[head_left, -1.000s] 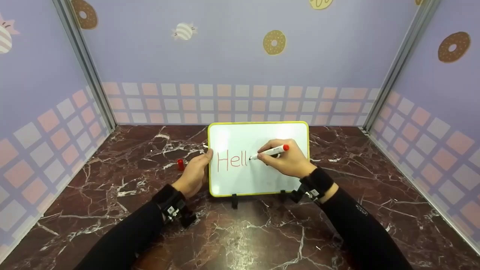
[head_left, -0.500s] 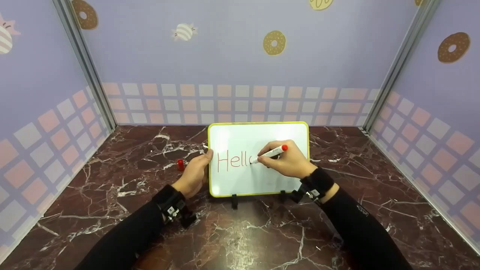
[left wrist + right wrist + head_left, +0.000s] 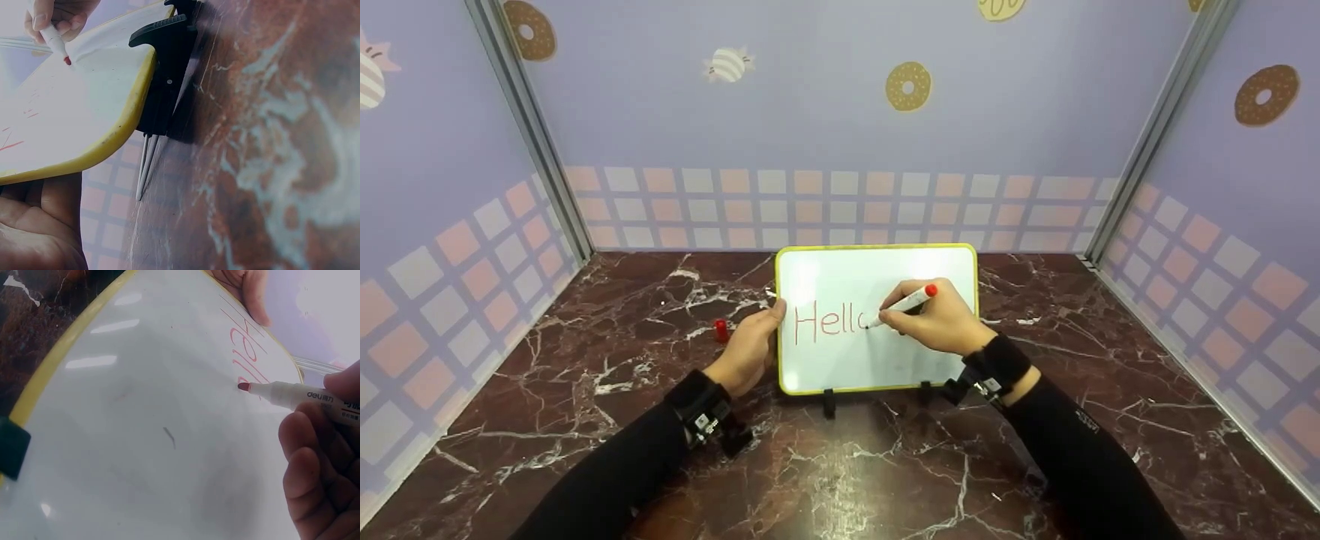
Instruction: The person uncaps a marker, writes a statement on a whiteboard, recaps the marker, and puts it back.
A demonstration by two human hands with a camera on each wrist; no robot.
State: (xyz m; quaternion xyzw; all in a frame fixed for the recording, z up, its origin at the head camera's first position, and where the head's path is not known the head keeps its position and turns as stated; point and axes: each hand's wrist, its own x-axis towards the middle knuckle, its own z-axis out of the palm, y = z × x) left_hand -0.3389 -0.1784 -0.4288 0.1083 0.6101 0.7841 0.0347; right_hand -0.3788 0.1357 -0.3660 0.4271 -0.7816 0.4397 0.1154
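Note:
A small whiteboard [image 3: 877, 367] with a yellow rim leans back on a black stand [image 3: 166, 84]. My left hand [image 3: 748, 347] grips its left edge, thumb at the front and fingers behind. In my right hand [image 3: 941, 322] a white marker [image 3: 907, 301] with a red end is pinched between thumb and fingers. Its red tip [image 3: 243, 386] is at the board's surface in the right wrist view, by the last letter. Red handwriting [image 3: 826, 322] reads "Hell" plus a round letter, partly hidden by the marker in the head view.
A red marker cap [image 3: 721, 331] stands on the dark marbled table [image 3: 622, 442], left of the board. One black stand foot [image 3: 829, 403] juts out at the board's lower edge. Patterned panels [image 3: 825, 127] enclose the table at the back and both sides.
The marker tip has moved slightly right and down, and a round red letter has appeared after "Hell". My left hand and the whiteboard have stayed in place.

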